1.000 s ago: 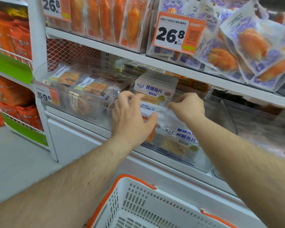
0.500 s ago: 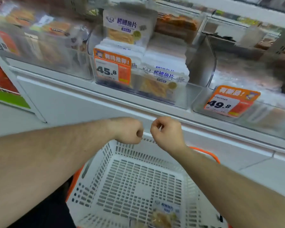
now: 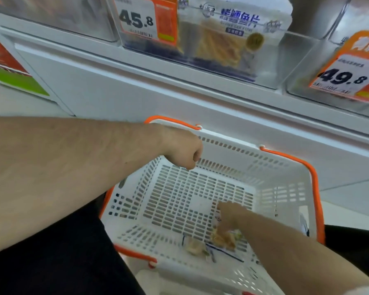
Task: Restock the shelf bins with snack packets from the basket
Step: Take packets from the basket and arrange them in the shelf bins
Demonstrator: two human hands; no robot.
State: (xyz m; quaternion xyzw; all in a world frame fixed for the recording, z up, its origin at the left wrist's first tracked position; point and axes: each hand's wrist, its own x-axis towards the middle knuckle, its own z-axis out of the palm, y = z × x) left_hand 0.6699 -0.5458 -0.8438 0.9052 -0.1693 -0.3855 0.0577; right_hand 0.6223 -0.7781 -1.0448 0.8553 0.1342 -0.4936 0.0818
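Right hand (image 3: 227, 216) touches crinkly packet (image 3: 223, 239) in slotted basket (image 3: 281, 167).

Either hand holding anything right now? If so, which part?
Left hand is fisted, empty. Right hand is down on a snack packet in the basket; grip blurred, cannot tell.
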